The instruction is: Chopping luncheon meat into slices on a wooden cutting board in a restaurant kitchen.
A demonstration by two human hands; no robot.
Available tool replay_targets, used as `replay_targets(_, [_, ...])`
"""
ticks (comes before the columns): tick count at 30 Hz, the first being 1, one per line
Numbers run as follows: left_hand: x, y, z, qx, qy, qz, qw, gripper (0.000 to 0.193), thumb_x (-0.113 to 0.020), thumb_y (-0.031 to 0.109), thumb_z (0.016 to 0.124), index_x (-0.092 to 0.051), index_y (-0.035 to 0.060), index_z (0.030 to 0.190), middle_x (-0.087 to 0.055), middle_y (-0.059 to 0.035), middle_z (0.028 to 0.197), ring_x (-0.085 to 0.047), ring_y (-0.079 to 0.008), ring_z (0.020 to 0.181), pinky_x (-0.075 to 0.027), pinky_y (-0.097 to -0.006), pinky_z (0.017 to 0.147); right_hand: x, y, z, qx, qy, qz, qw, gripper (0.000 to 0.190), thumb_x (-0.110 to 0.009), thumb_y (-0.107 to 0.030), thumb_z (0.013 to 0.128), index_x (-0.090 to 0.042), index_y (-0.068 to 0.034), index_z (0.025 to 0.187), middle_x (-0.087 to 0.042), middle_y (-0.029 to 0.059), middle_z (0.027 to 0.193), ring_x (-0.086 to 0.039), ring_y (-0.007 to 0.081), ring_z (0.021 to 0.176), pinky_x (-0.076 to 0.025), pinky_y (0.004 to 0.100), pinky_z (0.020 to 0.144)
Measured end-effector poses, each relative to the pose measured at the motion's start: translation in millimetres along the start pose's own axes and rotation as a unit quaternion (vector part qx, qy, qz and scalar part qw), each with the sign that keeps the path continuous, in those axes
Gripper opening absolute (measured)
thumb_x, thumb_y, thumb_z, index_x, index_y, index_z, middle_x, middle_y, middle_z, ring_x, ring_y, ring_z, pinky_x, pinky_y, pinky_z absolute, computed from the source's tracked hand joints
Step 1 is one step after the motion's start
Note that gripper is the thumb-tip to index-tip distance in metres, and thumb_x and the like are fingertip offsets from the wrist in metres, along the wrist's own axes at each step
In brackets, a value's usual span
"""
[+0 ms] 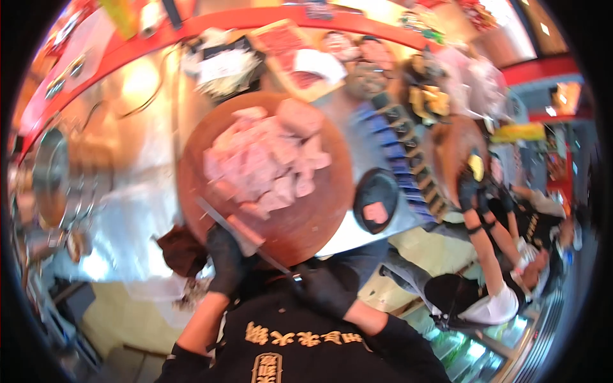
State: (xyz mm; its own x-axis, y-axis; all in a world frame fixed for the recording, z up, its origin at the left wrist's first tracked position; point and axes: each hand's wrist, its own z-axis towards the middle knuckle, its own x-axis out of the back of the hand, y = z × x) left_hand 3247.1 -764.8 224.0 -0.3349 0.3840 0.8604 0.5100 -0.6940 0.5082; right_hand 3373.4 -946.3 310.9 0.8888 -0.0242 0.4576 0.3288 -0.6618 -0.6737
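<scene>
A round wooden chopping block (306,230) stands before me, with a heap of pale pink raw meat chunks (263,153) on it. My right hand (323,287), black-gloved, grips a long thin knife by its handle; the knife blade (218,218) points up and left across the block's near edge. In a black glove too, my left hand (227,261) holds a pink strip of meat (245,232) at the near left edge, right against the blade. Blur hides the exact contact between blade and meat.
Right of the block, a black oval plate (376,201) bears a small pink piece. Beyond stand a meat tray (287,52) and a row of small dark-and-blue containers (390,143). At far right, gloved co-workers' hands (471,186) are by another wooden block (455,148). A metal pot (50,177) is left.
</scene>
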Motion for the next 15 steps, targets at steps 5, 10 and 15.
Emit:
replay_targets(5, [-0.7,6.2,0.9,0.034,-0.014,-0.066,0.997,0.083,-0.083,0.036,0.057,-0.045,-0.0017,0.12,-0.053,-0.0202,0.11,-0.052,-0.0372,0.1,-0.044,-0.0427,0.085,-1.1,-0.6,1.8,0.0,0.01,0.062,0.998,0.032,-0.052,-0.034,0.089,-0.059,-0.003,0.087,-0.062,0.0216,0.075,-0.062,0.0387,0.074,-0.047,0.0471,0.066])
replay_targets(10, [-25.0,-40.4,-19.4,-0.268,0.204,0.055,0.94,0.097,-0.073,0.051,0.07,-0.031,-0.0115,0.131,-0.041,-0.0313,0.128,-0.046,-0.0429,0.114,-0.039,-0.0491,0.096,-19.5,11.5,8.6,0.069,0.037,0.081,0.994,0.035,-0.05,-0.036,0.09,-0.063,-0.004,0.083,-0.063,0.0191,0.074,-0.061,0.0378,0.069,-0.047,0.044,0.064])
replay_targets(15, [-53.3,-101.8,150.6,-0.326,0.174,0.054,0.928,0.1,-0.073,0.052,0.068,-0.03,-0.0122,0.131,-0.04,-0.0323,0.129,-0.044,-0.0433,0.116,-0.037,-0.0485,0.098,-10.2,22.2,-0.1,0.148,0.136,0.135,0.97,0.035,-0.049,-0.034,0.09,-0.063,-0.003,0.083,-0.063,0.021,0.074,-0.06,0.0385,0.067,-0.048,0.0443,0.062])
